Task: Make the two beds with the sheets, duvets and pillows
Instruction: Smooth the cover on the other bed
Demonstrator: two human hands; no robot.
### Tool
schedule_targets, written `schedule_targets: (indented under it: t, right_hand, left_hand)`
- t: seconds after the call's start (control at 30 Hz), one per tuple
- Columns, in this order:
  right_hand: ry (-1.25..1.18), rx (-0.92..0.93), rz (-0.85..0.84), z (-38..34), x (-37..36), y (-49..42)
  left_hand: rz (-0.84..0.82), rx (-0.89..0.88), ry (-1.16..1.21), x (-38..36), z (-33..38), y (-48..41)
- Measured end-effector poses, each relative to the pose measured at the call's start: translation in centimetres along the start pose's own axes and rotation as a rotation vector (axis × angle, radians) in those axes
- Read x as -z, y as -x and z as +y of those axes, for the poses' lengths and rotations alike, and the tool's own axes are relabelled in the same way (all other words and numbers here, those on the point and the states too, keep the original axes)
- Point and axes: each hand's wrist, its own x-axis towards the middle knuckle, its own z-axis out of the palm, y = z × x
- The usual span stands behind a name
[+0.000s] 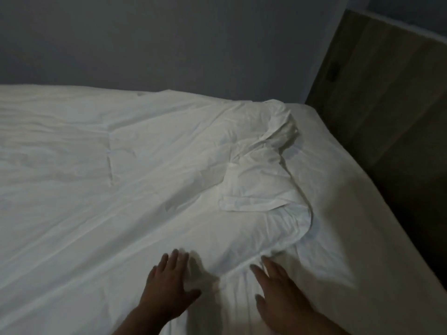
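duvet [145, 165] under both flat hands

The one camera sits on the person's head, close above the bed [326, 189], looking down across it toward the wall [169, 39].

bed [343, 180]: white, beside the wooden headboard [377, 76] | sheet [321, 146]: bare strip next to headboard | duvet [121, 177]: spread over the rest, edge bunched toward headboard
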Motion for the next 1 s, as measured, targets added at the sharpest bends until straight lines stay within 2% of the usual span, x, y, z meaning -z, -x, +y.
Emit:
schedule_targets:
  t: [0.13,0.2,0.3,0.37,0.53,0.6,0.67,0.73,0.83,0.93,1.0]
  right_hand:
    - [0.123,0.065,0.17,1.5,1.3,-8.3]
    - [0.179,0.048,0.237,2.2,2.4,-12.5]
    - [0.273,-0.059,0.124,4.1,2.4,-18.1]
    - [0.246,-0.139,0.034,5.5,0.6,-20.2]
    - [0.243,-0.203,0.227,5.8,-1.3,-23.6]
    - [0.23,-0.198,0.19,6.0,-0.1,-24.1]
    - [0.207,-0.111,0.147,6.6,0.6,-24.1]
    - [0.195,-0.031,0.142,7.0,0.9,-22.4]
    - [0.231,-0.001,0.153,8.7,0.8,-19.2]
    - [0.176,-0.105,0.074,10.7,0.6,-15.0]
    - [0.111,-0.201,0.026,13.3,0.4,-10.6]
  left_hand:
    - [0.069,0.098,0.001,-5.2,-1.1,-4.5]
    - [0.137,0.084,-0.036,-7.9,-1.7,-5.7]
    - [0.171,0.053,-0.043,-10.4,-3.0,-7.3]
    - [0.218,0.052,-0.052,-11.1,-3.7,-7.9]
    - [0.37,0.006,-0.045,-12.0,-4.1,-8.1]
    - [0.475,-0.027,-0.04,-12.0,-4.1,-8.1]
    - [0.572,-0.04,-0.042,-12.1,-4.1,-8.1]
    - [0.561,-0.026,-0.063,-11.9,-3.9,-8.0]
    - [0.458,0.051,-0.086,-10.3,-3.0,-7.7]
    - [0.335,0.143,-0.017,-8.3,-0.5,-6.3]
    - [0.318,0.195,0.165,-7.7,1.3,-4.0]
